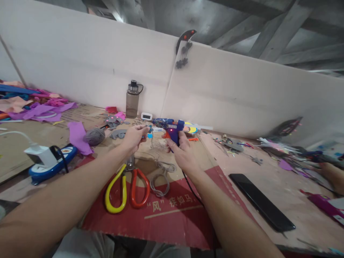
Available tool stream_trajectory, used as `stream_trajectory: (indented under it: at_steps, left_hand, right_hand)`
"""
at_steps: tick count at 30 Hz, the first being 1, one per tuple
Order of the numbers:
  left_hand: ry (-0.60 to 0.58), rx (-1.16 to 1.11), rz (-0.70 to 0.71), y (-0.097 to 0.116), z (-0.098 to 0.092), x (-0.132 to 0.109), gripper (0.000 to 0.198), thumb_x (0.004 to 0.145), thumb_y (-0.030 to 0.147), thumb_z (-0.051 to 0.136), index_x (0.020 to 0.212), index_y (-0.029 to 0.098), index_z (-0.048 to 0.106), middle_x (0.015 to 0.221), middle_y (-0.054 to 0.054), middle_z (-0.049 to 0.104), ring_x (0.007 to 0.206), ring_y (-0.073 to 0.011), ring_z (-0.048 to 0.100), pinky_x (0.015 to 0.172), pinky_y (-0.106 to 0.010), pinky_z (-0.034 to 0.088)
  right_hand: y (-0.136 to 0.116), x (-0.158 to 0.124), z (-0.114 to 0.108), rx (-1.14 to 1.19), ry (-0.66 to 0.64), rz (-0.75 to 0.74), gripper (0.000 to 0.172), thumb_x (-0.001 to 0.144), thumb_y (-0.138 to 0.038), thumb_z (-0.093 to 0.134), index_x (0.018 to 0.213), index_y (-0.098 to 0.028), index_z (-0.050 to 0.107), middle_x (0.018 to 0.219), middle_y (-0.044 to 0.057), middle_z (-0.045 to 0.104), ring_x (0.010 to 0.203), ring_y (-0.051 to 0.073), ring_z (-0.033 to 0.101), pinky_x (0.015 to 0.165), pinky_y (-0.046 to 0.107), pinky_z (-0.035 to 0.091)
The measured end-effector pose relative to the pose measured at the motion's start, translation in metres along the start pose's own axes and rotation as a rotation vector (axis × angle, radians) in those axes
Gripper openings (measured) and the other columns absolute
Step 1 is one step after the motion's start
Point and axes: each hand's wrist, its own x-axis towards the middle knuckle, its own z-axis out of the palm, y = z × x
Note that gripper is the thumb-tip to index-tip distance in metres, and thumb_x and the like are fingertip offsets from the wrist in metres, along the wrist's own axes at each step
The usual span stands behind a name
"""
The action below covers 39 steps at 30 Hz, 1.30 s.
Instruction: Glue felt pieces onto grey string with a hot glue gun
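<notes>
In my right hand (183, 148) is a blue hot glue gun (174, 133), gripped by its handle, with a small red light lit on its side. Its nozzle points left, towards my left hand (136, 138). The fingers of that hand are pinched on a small blue piece (149, 129), too small to make out in detail. Grey yarn (161, 179) trails below the hands onto the cardboard. Nearer to me lie scissors (127, 190) with one yellow and one red handle, their blades partly hidden behind my left wrist.
Red-printed cardboard (172, 224) covers the table before me. Left are a yarn ball (94, 137), felt scraps (40, 109) and a power strip (53, 163). A bottle (132, 100) stands by the partition. Right lies a phone (262, 201); another person's hand (333, 175) is beyond.
</notes>
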Motion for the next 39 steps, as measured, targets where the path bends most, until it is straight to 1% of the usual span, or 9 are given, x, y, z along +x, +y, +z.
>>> stream_trajectory:
  at_steps: [3, 7, 10, 13, 19, 25, 32, 39]
  left_hand:
    - [0.024, 0.019, 0.0, -0.002, 0.0, -0.001, 0.022, 0.058, 0.027, 0.072, 0.06, 0.014, 0.054, 0.049, 0.005, 0.047, 0.042, -0.0043, 0.04, 0.04, -0.015, 0.033]
    - [0.044, 0.003, -0.004, -0.002, 0.002, -0.005, 0.024, 0.057, 0.027, 0.072, 0.057, 0.014, 0.052, 0.048, 0.005, 0.045, 0.041, -0.0041, 0.039, 0.038, -0.015, 0.03]
    - [0.044, 0.011, 0.001, -0.002, 0.004, -0.006, 0.023, 0.058, 0.026, 0.071, 0.056, 0.014, 0.052, 0.048, 0.005, 0.046, 0.041, -0.004, 0.039, 0.038, -0.015, 0.029]
    - [0.05, 0.018, -0.006, -0.002, 0.003, -0.006, 0.02, 0.058, 0.025, 0.07, 0.057, 0.014, 0.053, 0.048, 0.005, 0.046, 0.041, -0.0043, 0.039, 0.038, -0.015, 0.03]
    - [0.074, 0.001, -0.018, 0.002, 0.003, -0.004, 0.02, 0.058, 0.023, 0.07, 0.056, 0.013, 0.053, 0.046, 0.004, 0.046, 0.04, -0.0043, 0.04, 0.038, -0.015, 0.029]
    - [0.076, -0.025, -0.03, 0.004, 0.004, -0.005, 0.023, 0.056, 0.022, 0.072, 0.055, 0.014, 0.051, 0.046, 0.005, 0.045, 0.04, -0.0042, 0.039, 0.038, -0.015, 0.028]
    - [0.066, -0.025, -0.016, 0.004, 0.004, -0.006, 0.021, 0.057, 0.021, 0.07, 0.055, 0.013, 0.051, 0.046, 0.004, 0.046, 0.04, -0.0042, 0.04, 0.037, -0.015, 0.025]
    - [0.089, -0.021, -0.03, 0.008, 0.007, -0.008, 0.021, 0.059, 0.019, 0.07, 0.054, 0.014, 0.05, 0.044, 0.004, 0.045, 0.039, -0.0043, 0.039, 0.037, -0.015, 0.027]
  right_hand:
    - [-0.002, 0.0, 0.0, 0.125, -0.008, 0.014, 0.028, 0.085, -0.03, 0.044, 0.112, -0.026, 0.044, 0.099, 0.005, 0.063, 0.07, 0.016, 0.06, 0.06, 0.029, 0.049]
    - [-0.003, 0.0, -0.002, 0.013, 0.01, -0.011, 0.031, 0.083, -0.026, 0.046, 0.114, -0.022, 0.047, 0.097, 0.007, 0.064, 0.082, 0.02, 0.06, 0.075, 0.034, 0.047]
    - [-0.004, -0.001, -0.003, -0.039, 0.008, -0.037, 0.033, 0.083, -0.024, 0.045, 0.116, -0.02, 0.047, 0.099, 0.008, 0.063, 0.087, 0.021, 0.059, 0.08, 0.036, 0.045]
    - [-0.006, -0.001, -0.004, -0.085, 0.009, -0.036, 0.035, 0.082, -0.024, 0.045, 0.117, -0.019, 0.046, 0.099, 0.009, 0.063, 0.086, 0.021, 0.058, 0.078, 0.035, 0.044]
    - [-0.007, -0.002, -0.004, -0.168, -0.005, -0.039, 0.032, 0.082, -0.026, 0.045, 0.112, -0.018, 0.049, 0.095, 0.009, 0.063, 0.082, 0.022, 0.057, 0.074, 0.033, 0.043]
    - [-0.007, -0.003, -0.004, -0.188, -0.012, -0.052, 0.038, 0.082, -0.026, 0.044, 0.12, -0.019, 0.046, 0.102, 0.01, 0.062, 0.089, 0.023, 0.057, 0.077, 0.034, 0.042]
    - [-0.009, -0.003, -0.004, -0.221, -0.012, -0.023, 0.038, 0.082, -0.027, 0.044, 0.118, -0.018, 0.048, 0.102, 0.012, 0.063, 0.089, 0.024, 0.058, 0.076, 0.034, 0.043]
    - [-0.007, -0.003, -0.004, -0.234, -0.024, -0.041, 0.039, 0.083, -0.028, 0.044, 0.12, -0.018, 0.046, 0.105, 0.012, 0.062, 0.092, 0.026, 0.058, 0.076, 0.035, 0.043]
